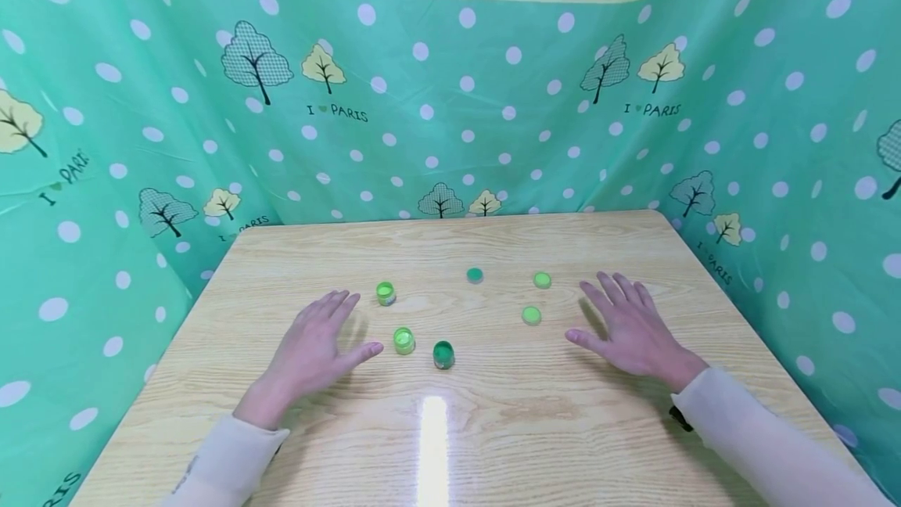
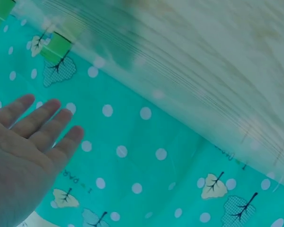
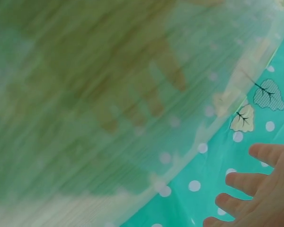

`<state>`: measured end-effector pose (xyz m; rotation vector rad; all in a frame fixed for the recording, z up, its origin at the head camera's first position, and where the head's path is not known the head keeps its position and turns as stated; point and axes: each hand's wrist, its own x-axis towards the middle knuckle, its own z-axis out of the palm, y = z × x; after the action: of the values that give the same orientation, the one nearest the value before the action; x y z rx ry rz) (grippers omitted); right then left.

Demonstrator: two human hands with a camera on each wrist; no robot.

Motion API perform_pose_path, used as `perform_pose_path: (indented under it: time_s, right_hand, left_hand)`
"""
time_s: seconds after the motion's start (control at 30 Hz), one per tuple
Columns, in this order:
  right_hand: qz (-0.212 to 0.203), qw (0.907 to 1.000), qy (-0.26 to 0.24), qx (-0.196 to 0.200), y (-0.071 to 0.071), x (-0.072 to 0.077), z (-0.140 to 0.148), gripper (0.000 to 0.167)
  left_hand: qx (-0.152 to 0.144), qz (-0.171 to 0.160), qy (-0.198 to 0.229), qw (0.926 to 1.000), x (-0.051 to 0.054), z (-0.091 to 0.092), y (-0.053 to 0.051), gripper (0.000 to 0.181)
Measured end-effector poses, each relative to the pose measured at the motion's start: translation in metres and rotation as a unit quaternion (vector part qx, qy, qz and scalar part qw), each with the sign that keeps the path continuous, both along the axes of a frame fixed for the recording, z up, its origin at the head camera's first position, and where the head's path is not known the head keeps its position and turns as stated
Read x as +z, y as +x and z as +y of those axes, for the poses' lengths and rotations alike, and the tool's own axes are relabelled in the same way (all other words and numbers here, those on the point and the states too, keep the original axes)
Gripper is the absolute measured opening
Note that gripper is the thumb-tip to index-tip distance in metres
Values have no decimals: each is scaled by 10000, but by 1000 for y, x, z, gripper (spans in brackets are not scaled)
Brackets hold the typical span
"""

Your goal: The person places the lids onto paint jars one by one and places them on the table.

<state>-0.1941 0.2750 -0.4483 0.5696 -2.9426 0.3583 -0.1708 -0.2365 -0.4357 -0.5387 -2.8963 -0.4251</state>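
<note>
My left hand hovers with straight fingers and spread thumb, just left of three small open green jars. Two are light green jars, one farther back and one near the thumb; the dark green jar stands nearest me. My right hand is held over the table's right side, fingers extended, holding nothing. Close to it lie two light green lids, one behind and one in front. A dark green lid lies farther left. The left wrist view shows a green jar beyond the fingers.
The wood-grain table has a bright light reflection at its near middle. A green dotted curtain with printed trees hangs behind it and on both sides.
</note>
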Motion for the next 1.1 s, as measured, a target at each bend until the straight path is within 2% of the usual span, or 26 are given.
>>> perform_pose_path:
  time_s: [0.37, 0.7, 0.9, 1.1]
  right_hand:
    - [49, 9999, -62, 146, 3, 1, -10, 93]
    - [22, 9997, -86, 208, 8, 2, -20, 95]
    - [-1, 9996, -118, 242, 10, 3, -26, 96]
    - [223, 9988, -289, 326, 13, 5, -33, 93]
  left_hand:
    - [-382, 271, 278, 9985, -1, 15, 2, 98]
    - [-992, 752, 508, 9909, -3, 34, 5, 89]
    - [-1099, 600, 491, 9909, -5, 46, 6, 87]
    - [-1215, 490, 432, 9904, -4, 59, 7, 85]
